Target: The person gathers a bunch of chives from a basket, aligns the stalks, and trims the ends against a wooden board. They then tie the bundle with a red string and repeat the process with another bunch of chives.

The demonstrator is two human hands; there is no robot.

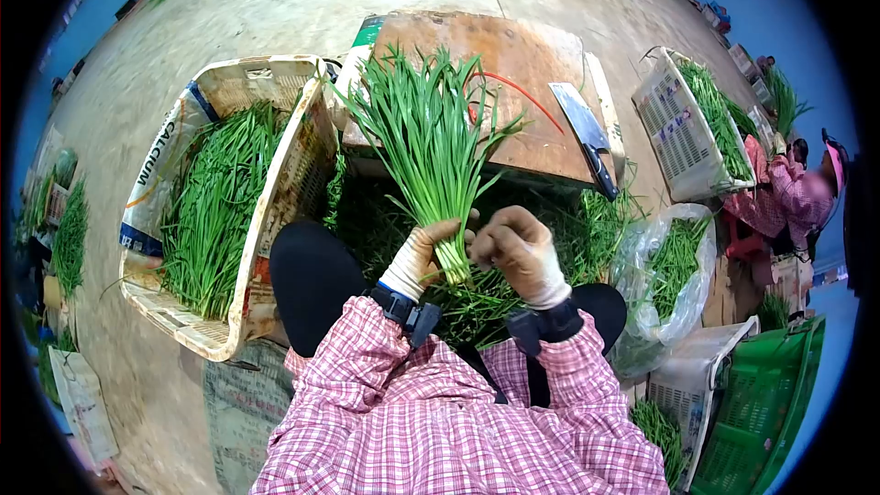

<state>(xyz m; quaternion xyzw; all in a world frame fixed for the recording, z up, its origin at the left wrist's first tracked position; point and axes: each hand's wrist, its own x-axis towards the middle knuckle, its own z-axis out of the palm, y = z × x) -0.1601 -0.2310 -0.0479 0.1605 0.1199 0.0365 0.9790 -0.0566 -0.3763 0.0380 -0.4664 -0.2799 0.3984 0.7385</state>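
A bunch of garlic chives [435, 142] stands out in front of me, its leaves fanned over the wooden board [541, 55] and its pale stem ends pointing towards me. My left hand [414, 258], in a soiled glove, is wrapped round the lower stems. Just right of the stem ends, my right hand [524, 252] has its gloved fingers curled in and pinched together. Whatever lies between those fingertips is too small to tell. A cleaver [580, 119] with a black handle rests at the board's right edge, and a red strap [527, 92] curves beside the leaves.
At left stands a crate [240, 330] full of chives. Loose greens [477, 307] lie below my hands. To the right are a plastic bag [623, 312] of greens, a white crate [662, 128], a green crate [756, 412] and a seated person [793, 192].
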